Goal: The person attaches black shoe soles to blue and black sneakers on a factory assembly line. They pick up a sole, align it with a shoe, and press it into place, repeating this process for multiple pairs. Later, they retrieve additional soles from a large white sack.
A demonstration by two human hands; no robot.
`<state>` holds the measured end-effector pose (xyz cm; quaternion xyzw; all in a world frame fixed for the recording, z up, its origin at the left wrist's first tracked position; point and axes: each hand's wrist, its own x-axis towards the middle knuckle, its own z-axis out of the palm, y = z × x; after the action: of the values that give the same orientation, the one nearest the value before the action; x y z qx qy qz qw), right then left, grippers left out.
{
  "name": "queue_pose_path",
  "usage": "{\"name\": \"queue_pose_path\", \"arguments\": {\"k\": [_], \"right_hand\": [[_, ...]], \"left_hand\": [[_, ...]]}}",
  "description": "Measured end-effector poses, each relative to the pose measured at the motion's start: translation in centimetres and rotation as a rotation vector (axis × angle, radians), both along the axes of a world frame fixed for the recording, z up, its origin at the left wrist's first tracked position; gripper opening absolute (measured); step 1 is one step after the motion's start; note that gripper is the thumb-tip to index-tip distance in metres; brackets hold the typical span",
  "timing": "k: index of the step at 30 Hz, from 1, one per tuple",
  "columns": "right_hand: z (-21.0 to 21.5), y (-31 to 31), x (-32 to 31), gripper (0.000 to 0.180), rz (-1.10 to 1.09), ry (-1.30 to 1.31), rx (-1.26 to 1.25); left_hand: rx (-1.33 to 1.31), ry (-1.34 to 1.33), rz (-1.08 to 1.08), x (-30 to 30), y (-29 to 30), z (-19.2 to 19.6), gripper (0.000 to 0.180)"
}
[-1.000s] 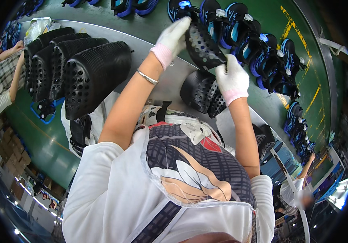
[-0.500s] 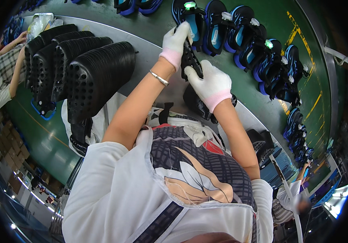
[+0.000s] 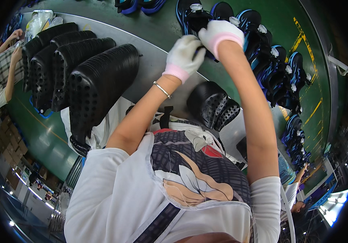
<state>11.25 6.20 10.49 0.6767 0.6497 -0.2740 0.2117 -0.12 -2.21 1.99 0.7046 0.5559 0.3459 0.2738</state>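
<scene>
green surface [image 3: 281,26]: dark shoe [image 3: 193,20] just beyond left grip [image 3: 185,56] and right grip [image 3: 222,35], both curled, hold unclear

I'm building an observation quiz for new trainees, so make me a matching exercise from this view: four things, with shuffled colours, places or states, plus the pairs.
Things:
1. Left hand
2. Bracelet
3. Shoes at upper right
4. Long black stacks

Descriptions:
A. silver
B. on the picture's left side
C. in a white glove
D. blue and black

Pairs: 1-C, 2-A, 3-D, 4-B
</scene>
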Motion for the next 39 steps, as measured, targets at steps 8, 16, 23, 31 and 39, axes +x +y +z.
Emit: {"name": "queue_pose_path", "arguments": {"k": [8,16,23,31,39], "right_hand": [[-5.0,0.7,-2.5,0.043,-0.155,0.038,0.082],[-5.2,1.2,-3.1,0.033,0.048,0.001,-0.043],[-3.9,2.8,-2.3,0.03,0.202,-0.017,-0.059],[-3.5,1.0,-0.3,0.035,0.067,0.25,0.119],[-0.5,-6.9,5.5,0.033,-0.558,0.63,0.17]], "left_hand": [[-0.682,0.346,-0.125,1.1,3.5,1.5,0.037],[-0.808,0.498,-0.162,0.6,4.6,-0.2,0.025],[-0.728,0.45,-0.224,0.3,5.3,-0.9,0.036],[-0.697,0.699,-0.379,0.1,7.1,1.4,0.037],[-0.588,0.555,-0.562,-1.0,9.5,9.1,0.044]]}}
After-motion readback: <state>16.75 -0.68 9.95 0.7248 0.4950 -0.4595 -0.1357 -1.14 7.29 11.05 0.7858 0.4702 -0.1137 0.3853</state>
